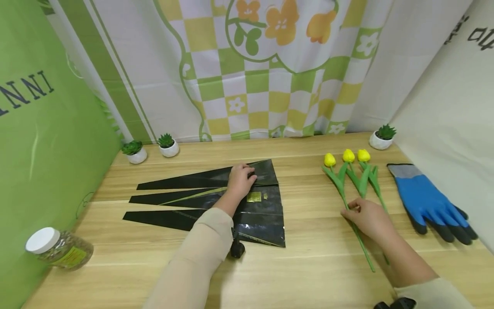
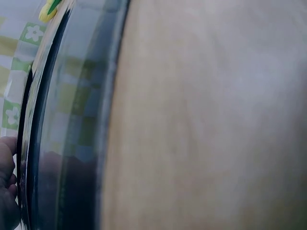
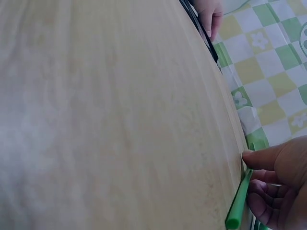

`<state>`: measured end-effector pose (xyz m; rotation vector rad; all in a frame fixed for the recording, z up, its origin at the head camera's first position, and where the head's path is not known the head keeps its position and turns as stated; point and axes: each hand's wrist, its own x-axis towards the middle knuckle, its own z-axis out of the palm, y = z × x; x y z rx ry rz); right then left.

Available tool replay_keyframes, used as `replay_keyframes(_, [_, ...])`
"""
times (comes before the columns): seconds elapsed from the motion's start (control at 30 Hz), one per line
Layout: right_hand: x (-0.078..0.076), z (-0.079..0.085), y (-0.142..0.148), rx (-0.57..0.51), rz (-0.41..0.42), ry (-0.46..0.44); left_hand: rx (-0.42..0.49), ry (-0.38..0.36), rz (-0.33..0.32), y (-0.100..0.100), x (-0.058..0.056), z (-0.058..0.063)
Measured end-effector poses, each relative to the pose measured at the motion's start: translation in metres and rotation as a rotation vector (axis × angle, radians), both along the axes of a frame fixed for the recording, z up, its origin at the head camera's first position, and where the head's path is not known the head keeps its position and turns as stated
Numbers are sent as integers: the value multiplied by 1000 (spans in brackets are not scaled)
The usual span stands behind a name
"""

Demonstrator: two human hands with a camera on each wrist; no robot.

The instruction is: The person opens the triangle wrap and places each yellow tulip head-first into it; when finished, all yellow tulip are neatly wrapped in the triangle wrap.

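Note:
Three tapered black flower sleeves [image 1: 266, 219] with gold trim lie fanned on the table, narrow ends to the left. My left hand [image 1: 241, 180] rests on the upper sleeves, its fingertips on the glossy surface near the wide end; the left wrist view catches only its fingers [image 2: 7, 182] beside the sleeve edge. Three yellow artificial tulips [image 1: 348, 156] with green leaves lie side by side on the right. My right hand [image 1: 368, 216] pinches the leftmost tulip's stem [image 1: 362, 244] between thumb and fingers. Close up, the green stem [image 3: 238, 203] passes under the thumb.
A blue and black work glove [image 1: 430, 193] lies right of the tulips. At front left a white-lidded jar [image 1: 71, 253] lies tilted. Small potted succulents [image 1: 168, 146] stand along the back edge, with a third pot [image 1: 382, 138] at back right. A checkered curtain [image 1: 266, 94] hangs behind.

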<state>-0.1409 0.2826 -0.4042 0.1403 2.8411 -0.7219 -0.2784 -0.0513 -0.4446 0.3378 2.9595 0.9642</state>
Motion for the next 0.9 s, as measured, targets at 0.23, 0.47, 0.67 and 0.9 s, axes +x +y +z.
replay_keyframes(0.23, [0, 0, -2, -5, -19, 7, -73, 8, -15, -2, -2, -4])
replay_keyframes(0.47, [-3, -4, -2, -10, -43, 52, -111, 74, -7, -3, -3, -5])
replay_keyframes(0.67, [-5, -2, -2, -101, -80, 76, -92, 129, -5, -4, -6, -10])
replay_keyframes(0.9, [-15, 13, -10, -350, -149, 45, -27, 134, -23, -3, -4, -5])
